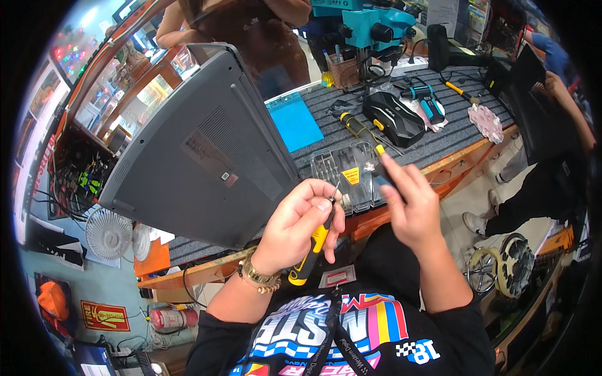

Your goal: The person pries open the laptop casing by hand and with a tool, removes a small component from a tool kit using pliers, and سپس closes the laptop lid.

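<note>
Near the middle, my left hand (301,222) is closed round a yellow-and-black screwdriver (311,249), its thin metal shaft pointing up and away from me. My right hand (414,207) is raised to the right, thumb and forefinger around a small dark item; a yellow tip (379,149) shows at the forefinger's end. What this item is, I cannot make out. Just beyond both hands lies a clear plastic bit case (359,195) with a yellow label. To the left, a large grey laptop (200,150) is tilted up, its vented underside toward me.
A striped grey mat covers the wooden bench (433,164). On it lie a blue pad (295,122), another screwdriver (357,127), a black-and-yellow tool pouch (394,118), a brush (461,91) and a pink cloth (485,123). A teal microscope (376,28) stands behind. People are nearby.
</note>
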`<state>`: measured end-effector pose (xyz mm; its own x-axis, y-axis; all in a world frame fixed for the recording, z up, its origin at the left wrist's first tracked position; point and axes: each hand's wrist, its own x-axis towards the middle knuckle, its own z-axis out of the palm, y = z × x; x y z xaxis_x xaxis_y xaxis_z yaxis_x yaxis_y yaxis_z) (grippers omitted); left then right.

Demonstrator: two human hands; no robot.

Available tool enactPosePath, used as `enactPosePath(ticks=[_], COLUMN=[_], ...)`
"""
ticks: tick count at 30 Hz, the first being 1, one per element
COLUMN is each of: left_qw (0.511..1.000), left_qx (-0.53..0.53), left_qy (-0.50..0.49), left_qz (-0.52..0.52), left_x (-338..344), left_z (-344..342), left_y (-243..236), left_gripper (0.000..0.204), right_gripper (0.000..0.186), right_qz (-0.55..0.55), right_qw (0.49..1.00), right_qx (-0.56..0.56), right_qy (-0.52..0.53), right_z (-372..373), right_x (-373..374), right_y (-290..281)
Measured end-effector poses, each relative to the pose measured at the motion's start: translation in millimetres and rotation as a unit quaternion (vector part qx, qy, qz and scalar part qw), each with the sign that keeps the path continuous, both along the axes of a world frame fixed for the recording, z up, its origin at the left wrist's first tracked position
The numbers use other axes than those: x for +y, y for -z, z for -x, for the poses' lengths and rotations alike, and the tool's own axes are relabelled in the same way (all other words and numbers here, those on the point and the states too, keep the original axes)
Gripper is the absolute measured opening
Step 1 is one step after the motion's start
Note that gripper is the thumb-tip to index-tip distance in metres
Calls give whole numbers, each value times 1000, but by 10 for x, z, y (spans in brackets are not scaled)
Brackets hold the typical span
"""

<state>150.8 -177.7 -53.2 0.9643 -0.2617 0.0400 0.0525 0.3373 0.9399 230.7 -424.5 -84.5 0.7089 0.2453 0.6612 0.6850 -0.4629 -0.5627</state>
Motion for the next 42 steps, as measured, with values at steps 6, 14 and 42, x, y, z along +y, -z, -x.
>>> enactPosePath(ticks=[6, 14, 42], left_qw=[1000, 1000, 999], left_qx=[-17, -21, 2], left_qy=[-12, -3, -23], left_qz=[23, 8, -31], left_x=[5, 9, -5], left_z=[-32, -17, 15], left_y=[52, 12, 0], left_gripper=[26, 26, 31], right_gripper=[56, 55, 56], right_qz=[47, 14, 43], right_qw=[993, 994, 990], right_qx=[-49, -42, -58], right_qy=[-92, -95, -118], right_z=[131, 86, 103], right_x=[-26, -121, -54], right_y=[-95, -33, -63])
